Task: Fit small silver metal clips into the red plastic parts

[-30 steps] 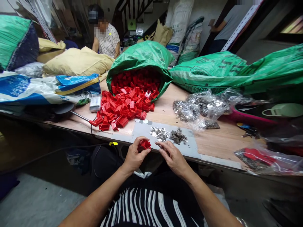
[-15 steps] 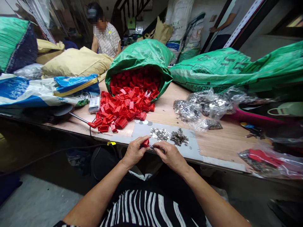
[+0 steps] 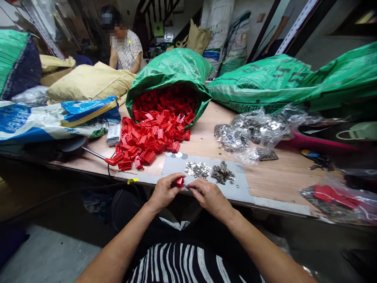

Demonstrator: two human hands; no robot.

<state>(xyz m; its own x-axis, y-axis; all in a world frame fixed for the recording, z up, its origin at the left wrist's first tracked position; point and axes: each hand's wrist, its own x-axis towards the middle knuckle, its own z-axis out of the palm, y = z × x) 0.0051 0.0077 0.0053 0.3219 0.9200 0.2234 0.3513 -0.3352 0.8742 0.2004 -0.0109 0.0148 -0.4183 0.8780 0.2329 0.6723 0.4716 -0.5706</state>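
Between the thumb and fingers of my left hand (image 3: 165,191) is a small hollow red plastic part (image 3: 179,182), its open end turned toward the right. My right hand (image 3: 209,195) pinches a thin metal tool (image 3: 186,186), whose tip reaches the red part's open end. Fingers hide most of the tool, so its exact kind is unclear. Just beyond my hands, a pile of shiny flat metal pieces (image 3: 196,169) and a darker pile of small metal pieces (image 3: 223,173) lie on a grey sheet (image 3: 241,188).
Many red parts (image 3: 150,137) spill from a green woven sack (image 3: 179,63). A red-handled tool (image 3: 114,159) lies left of them. Clear bags of metal pieces (image 3: 235,135) sit to the right, near a pink tray (image 3: 321,142). Across the table sits another person (image 3: 128,49).
The red part has tilted, showing more of its open end. My right hand has shifted slightly left, and more of the thin metal tool shows at the opening.
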